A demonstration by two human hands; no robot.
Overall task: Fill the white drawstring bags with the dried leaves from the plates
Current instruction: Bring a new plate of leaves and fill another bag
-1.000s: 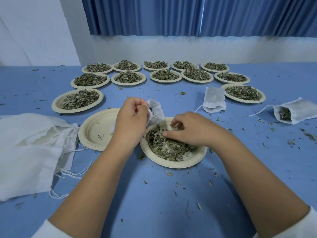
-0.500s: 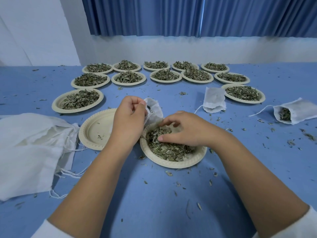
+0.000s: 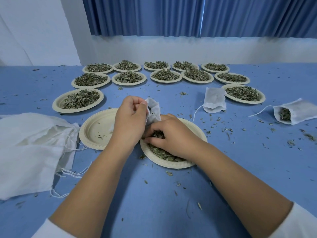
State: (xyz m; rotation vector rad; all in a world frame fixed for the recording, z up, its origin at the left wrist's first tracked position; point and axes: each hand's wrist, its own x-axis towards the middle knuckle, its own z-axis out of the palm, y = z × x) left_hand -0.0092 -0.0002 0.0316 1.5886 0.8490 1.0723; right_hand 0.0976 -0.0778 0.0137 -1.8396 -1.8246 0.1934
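Twelve paper plates heaped with dried leaves arc across the upper middle of the frame on a blue tabletop.

At centre, the left hand pinches the mouth of a small white drawstring bag, fingers clenched on the cloth, holding it up just above the far edge of the near plate. The right hand is down in that plate, fingers curled round a clump of its dried leaves, right beside the bag's opening.

An emptied plate lies touching it on the left.

A flat bag lies centre right. A filled bag lies on its side at the right edge, leaves showing at its mouth. A heap of white bags lies at the left edge. Leaf crumbs are scattered over the tabletop.
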